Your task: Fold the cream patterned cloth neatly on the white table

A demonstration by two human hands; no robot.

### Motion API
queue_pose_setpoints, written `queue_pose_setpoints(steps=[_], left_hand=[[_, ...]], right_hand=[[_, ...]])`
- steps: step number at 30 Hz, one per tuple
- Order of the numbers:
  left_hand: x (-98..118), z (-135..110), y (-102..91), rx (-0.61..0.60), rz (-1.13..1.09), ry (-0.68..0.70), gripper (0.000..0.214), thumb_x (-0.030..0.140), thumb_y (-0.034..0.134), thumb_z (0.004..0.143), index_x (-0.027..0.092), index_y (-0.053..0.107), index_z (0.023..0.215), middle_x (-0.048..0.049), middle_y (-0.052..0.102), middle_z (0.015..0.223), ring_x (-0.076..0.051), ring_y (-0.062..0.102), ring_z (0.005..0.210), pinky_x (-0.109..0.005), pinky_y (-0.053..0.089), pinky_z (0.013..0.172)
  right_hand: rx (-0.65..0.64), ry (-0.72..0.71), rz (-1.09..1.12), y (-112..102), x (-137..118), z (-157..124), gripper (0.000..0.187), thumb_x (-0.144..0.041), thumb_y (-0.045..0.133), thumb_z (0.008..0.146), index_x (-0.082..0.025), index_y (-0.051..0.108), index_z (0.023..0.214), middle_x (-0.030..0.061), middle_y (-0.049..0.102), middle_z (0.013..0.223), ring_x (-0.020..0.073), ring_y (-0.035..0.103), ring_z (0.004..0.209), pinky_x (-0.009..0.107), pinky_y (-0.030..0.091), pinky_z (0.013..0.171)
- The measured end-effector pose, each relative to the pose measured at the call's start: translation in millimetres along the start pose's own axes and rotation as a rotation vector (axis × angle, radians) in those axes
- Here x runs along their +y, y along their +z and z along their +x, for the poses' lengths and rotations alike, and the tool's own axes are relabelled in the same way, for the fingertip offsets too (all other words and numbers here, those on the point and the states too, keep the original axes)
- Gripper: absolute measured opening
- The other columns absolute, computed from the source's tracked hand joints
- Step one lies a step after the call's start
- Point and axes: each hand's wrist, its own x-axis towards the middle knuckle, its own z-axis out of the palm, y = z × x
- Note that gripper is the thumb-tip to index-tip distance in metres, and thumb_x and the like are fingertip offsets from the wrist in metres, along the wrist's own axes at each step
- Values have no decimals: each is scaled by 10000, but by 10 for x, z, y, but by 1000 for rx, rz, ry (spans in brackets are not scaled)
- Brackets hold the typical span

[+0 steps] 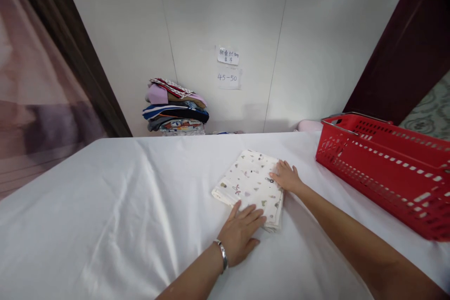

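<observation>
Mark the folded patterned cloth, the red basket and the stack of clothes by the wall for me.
folded patterned cloth [250, 180]: head view, middle of its top face.
red basket [379, 179]: head view, on its near side wall.
stack of clothes [176, 112]: head view, dark blue layer mid-stack.

A textile-folding workroom: printed cloth [250, 183] on a sheet-covered table [87, 206], red basket [386, 150], stacked fabrics [176, 108], handwritten wall labels [228, 56].
</observation>
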Motion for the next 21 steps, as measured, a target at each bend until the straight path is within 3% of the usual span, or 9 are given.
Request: queue_pose_setpoints(steps=[7, 11, 15, 21], left_hand=[[5, 6, -17, -13, -18, -8, 653, 207, 529, 792, 307, 253, 1375, -9, 365, 1410, -232, 260, 1319, -561, 68, 1081], [4, 2, -8, 10, -3, 4, 649, 226, 538, 792, 308, 260, 1373, -12, 381, 1400, -229, 270, 1315, -549, 73, 1084], [7, 5, 0, 12, 0, -2, 645, 233, 541, 794, 308, 263, 1371, -10, 384, 1398, -224, 270, 1314, -545, 73, 1086], [23, 9, -21, -9, -18, -11, 654, 227, 543, 793, 309, 254, 1373, -8, 379, 1401, -227, 263, 1317, -555, 59, 1082]], right_hand=[[-75, -8, -32, -57, -179, -22, 566, -518, 330, 842, -144, 434, 1254, 134, 331, 1408, 282, 215, 1314, 502, 184, 1014], [-71, -46, -39, -46, -319, -19, 662, -535, 306, 843, -110, 315, 1351, 137, 219, 1464, 273, 107, 1351, 462, 96, 1056], [-120, -131, -31, 3, -446, -35, 662, -542, 317, 837, -120, 331, 1347, 126, 257, 1453, 261, 160, 1342, 398, 158, 1050], [-87, -58, -36, 17, -494, 179, 703, -562, 255, 846, -106, 266, 1381, 128, 167, 1481, 275, 83, 1355, 419, 112, 1059]])
